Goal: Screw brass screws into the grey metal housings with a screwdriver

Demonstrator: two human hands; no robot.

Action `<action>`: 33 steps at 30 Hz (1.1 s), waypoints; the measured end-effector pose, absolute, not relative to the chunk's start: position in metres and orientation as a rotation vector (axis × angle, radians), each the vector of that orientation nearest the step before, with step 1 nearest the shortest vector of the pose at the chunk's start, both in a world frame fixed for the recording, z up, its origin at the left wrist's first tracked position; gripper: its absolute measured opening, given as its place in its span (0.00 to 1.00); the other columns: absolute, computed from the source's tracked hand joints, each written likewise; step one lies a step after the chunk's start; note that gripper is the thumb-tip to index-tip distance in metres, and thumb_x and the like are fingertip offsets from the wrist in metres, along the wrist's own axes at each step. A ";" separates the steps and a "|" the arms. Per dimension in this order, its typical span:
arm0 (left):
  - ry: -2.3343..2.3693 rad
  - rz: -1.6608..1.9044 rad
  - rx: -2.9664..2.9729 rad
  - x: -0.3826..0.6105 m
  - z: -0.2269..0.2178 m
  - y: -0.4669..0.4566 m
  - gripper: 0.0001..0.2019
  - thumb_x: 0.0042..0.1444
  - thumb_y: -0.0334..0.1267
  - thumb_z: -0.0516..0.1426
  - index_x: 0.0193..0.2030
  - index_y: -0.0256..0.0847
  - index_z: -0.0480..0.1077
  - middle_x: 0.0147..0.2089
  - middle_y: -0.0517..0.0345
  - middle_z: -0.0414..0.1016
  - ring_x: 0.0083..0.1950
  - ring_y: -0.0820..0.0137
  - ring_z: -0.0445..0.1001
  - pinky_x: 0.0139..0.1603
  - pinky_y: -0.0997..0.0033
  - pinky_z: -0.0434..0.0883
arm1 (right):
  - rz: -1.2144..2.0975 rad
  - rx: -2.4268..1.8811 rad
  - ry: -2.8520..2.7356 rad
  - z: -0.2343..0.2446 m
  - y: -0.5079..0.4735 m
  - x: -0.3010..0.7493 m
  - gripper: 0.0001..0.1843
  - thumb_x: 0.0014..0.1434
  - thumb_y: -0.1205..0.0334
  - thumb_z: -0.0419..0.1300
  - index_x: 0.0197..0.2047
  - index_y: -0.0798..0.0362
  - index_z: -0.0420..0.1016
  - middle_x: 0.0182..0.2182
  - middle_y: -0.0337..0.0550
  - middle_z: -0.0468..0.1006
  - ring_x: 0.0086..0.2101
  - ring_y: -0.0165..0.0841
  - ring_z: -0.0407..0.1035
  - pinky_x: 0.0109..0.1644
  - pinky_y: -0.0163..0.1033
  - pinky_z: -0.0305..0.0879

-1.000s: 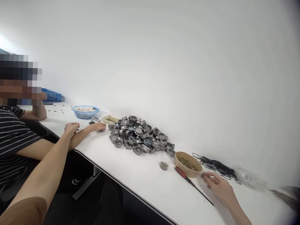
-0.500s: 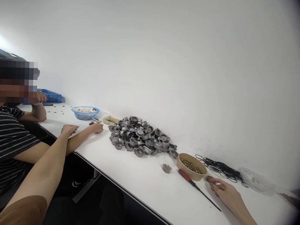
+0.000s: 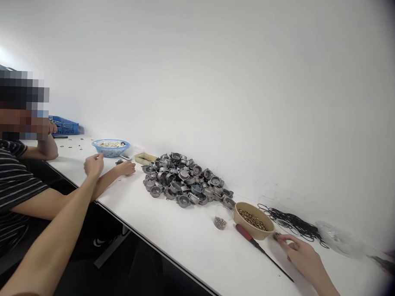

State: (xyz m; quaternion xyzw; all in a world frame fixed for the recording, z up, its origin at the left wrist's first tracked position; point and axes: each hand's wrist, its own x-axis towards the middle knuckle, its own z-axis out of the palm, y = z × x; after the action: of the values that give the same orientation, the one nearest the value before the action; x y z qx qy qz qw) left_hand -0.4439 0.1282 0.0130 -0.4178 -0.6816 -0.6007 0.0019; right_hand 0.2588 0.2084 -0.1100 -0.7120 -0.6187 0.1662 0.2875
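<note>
My right hand point(image 3: 299, 253) rests on the desk point(image 3: 194, 247), fingertips closed on a small metal part point(image 3: 276, 236) just beside the tan bowl point(image 3: 253, 220) of brass pieces. A red-handled screwdriver point(image 3: 261, 251) lies left of it. My left hand point(image 3: 93, 165) hovers loosely curled, grip empty, near a co-worker's hand point(image 3: 127, 167).

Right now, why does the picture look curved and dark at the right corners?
Head view: a wide lens bows the table edge and darkens the right corners; glare whitens the wall at far left; light is soft, with faint shadows under the metal parts pile; the right hand looks slightly blurred.
</note>
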 end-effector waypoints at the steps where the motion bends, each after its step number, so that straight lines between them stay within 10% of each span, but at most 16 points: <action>1: -2.097 -1.904 -1.334 -0.431 0.009 0.122 0.18 0.68 0.45 0.59 0.58 0.36 0.69 0.56 0.48 0.73 0.52 0.61 0.76 0.51 0.55 0.78 | 0.426 -1.880 -1.661 -0.107 0.208 0.253 0.25 0.48 0.39 0.56 0.40 0.48 0.79 0.21 0.40 0.77 0.26 0.44 0.73 0.36 0.47 0.65; 8: -1.658 -1.706 -2.266 -0.217 -0.053 0.170 0.14 0.71 0.46 0.56 0.45 0.36 0.74 0.35 0.58 0.76 0.29 0.75 0.73 0.33 0.73 0.76 | 0.106 -1.885 -1.649 -0.060 0.199 0.213 0.16 0.51 0.50 0.54 0.37 0.46 0.77 0.23 0.41 0.76 0.26 0.42 0.71 0.27 0.41 0.60; 17: -1.354 -1.470 -2.614 -0.119 -0.070 0.201 0.11 0.69 0.44 0.58 0.48 0.39 0.75 0.52 0.50 0.76 0.53 0.64 0.75 0.58 0.55 0.75 | -0.074 -1.417 -1.784 -0.090 0.193 0.179 0.18 0.59 0.47 0.51 0.38 0.48 0.77 0.19 0.39 0.70 0.22 0.36 0.65 0.30 0.40 0.60; 24: -1.468 -1.452 -2.635 -0.139 -0.083 0.203 0.12 0.70 0.44 0.57 0.49 0.37 0.74 0.50 0.51 0.76 0.47 0.66 0.77 0.53 0.58 0.77 | 0.048 -1.260 -1.949 -0.100 0.187 0.155 0.21 0.65 0.46 0.53 0.48 0.50 0.79 0.43 0.47 0.83 0.35 0.40 0.75 0.41 0.44 0.70; 33: -1.533 -1.344 -2.727 -0.147 -0.092 0.194 0.13 0.69 0.45 0.58 0.49 0.37 0.74 0.50 0.51 0.76 0.51 0.63 0.76 0.57 0.54 0.75 | 0.250 -1.272 -2.011 -0.112 0.180 0.152 0.27 0.63 0.41 0.52 0.52 0.49 0.79 0.45 0.47 0.84 0.28 0.37 0.72 0.36 0.43 0.69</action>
State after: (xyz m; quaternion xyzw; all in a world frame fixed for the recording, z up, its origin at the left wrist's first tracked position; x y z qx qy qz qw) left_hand -0.1466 0.1942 -0.0922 -0.7940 -0.4463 -0.3913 -0.1314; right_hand 0.1517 0.1804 -0.1119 -0.4948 -0.7822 0.0971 0.3660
